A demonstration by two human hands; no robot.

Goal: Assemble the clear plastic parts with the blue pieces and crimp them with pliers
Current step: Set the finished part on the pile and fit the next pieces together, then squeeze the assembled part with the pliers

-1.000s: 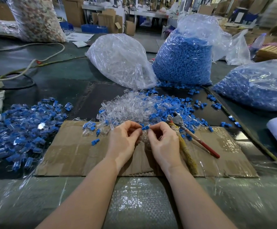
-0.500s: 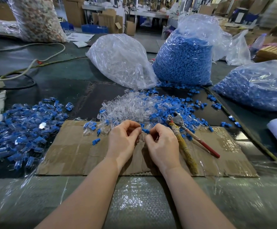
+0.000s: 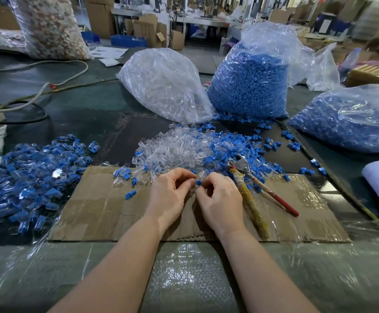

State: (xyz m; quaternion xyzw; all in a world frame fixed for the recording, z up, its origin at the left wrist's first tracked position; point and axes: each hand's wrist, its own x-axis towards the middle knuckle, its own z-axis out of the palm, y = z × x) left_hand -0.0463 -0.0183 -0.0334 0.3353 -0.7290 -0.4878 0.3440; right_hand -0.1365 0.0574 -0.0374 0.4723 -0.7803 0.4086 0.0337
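Observation:
My left hand (image 3: 169, 194) and my right hand (image 3: 220, 201) meet over the cardboard sheet (image 3: 98, 213). Their fingertips pinch a small blue piece (image 3: 198, 182) and a clear plastic part (image 3: 201, 175) between them; which hand holds which I cannot tell. Just behind lies a heap of loose clear parts (image 3: 175, 150) mixed with loose blue pieces (image 3: 233, 147). The pliers (image 3: 251, 181), with one taped handle and one red handle, lie on the cardboard right of my right hand. A pile of joined blue-and-clear parts (image 3: 30, 175) sits at the left.
A bag of clear parts (image 3: 163, 84) and a bag of blue pieces (image 3: 249, 84) stand behind the heap. Another blue-filled bag (image 3: 351, 118) lies at the right. Cables (image 3: 26, 102) cross the table at the left. Bubble wrap (image 3: 188, 274) covers the near edge.
Both hands stayed over the cardboard. The fingertips have drawn together and the blue piece now sits lower between them.

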